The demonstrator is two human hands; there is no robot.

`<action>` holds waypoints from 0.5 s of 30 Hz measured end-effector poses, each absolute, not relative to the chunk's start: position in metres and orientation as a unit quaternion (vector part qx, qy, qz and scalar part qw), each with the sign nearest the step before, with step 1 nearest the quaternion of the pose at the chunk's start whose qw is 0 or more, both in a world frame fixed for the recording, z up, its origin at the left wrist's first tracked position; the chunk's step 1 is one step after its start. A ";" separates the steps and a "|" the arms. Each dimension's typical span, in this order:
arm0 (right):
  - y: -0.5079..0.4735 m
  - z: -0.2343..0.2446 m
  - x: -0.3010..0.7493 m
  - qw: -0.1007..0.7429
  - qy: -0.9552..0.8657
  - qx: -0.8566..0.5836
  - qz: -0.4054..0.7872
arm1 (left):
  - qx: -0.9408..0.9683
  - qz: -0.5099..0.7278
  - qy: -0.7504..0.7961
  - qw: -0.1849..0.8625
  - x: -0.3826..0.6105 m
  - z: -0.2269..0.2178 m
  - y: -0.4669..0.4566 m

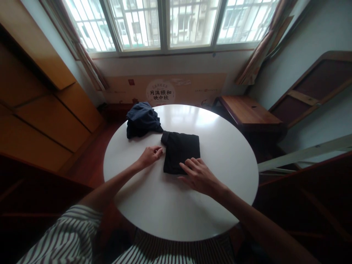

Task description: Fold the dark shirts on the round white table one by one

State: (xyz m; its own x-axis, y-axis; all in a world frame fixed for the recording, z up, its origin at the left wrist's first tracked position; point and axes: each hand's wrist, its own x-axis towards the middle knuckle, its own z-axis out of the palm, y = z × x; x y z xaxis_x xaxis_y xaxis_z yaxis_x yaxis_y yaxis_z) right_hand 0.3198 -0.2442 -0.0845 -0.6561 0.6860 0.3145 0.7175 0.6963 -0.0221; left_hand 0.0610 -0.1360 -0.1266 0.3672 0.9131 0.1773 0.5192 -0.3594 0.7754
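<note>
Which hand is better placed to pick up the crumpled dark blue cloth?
Probably the left. The left hand sits beside the folded black cloth, on the side of the dark blue cloth and nearer it; the right hand rests flat on the black cloth, farther away.

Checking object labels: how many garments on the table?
2. A folded black garment lies mid-table, with the right hand on its near edge and the left hand beside it. A crumpled navy garment is at the far left. More could be hidden inside that heap.

Head cam looks fwd & down, close over round table (pixel 225 176).
</note>
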 end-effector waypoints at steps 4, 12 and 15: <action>-0.230 -0.088 0.286 0.107 -0.893 -0.436 -0.047 | 0.690 0.329 0.470 0.441 0.078 -0.137 -0.125; -0.220 -0.090 0.267 0.100 -0.910 -0.402 -0.027 | 0.720 0.375 0.518 0.269 0.097 -0.132 -0.122; -0.221 -0.092 0.270 0.139 -0.891 -0.431 -0.019 | 0.680 0.357 0.553 0.324 0.100 -0.129 -0.111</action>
